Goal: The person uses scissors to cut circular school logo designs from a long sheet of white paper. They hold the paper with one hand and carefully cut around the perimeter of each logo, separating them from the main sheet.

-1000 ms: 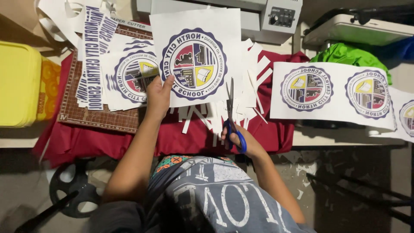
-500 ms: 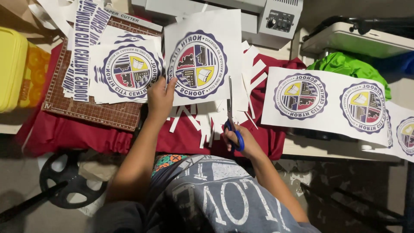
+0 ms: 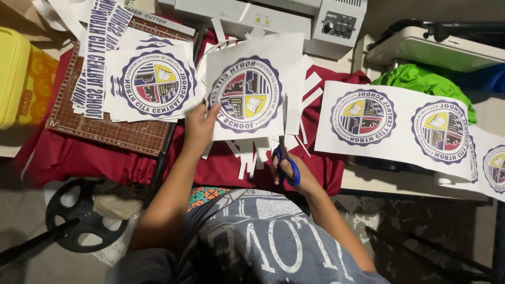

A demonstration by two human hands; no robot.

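Note:
My left hand grips the lower left edge of a white sheet printed with a round purple-rimmed emblem, holding it up over the red cloth. My right hand holds blue-handled scissors. Their blades point upward along the sheet's right edge, partway into the paper. Narrow white paper strips lie on the cloth below the sheet.
A stack of printed emblem sheets lies on a brown paper cutter at left. A long sheet with several emblems lies at right. A laminating machine, a yellow box and green fabric sit around.
The scissors' blades have moved further up along the sheet's right edge. The view has shifted slightly; both hands keep their hold.

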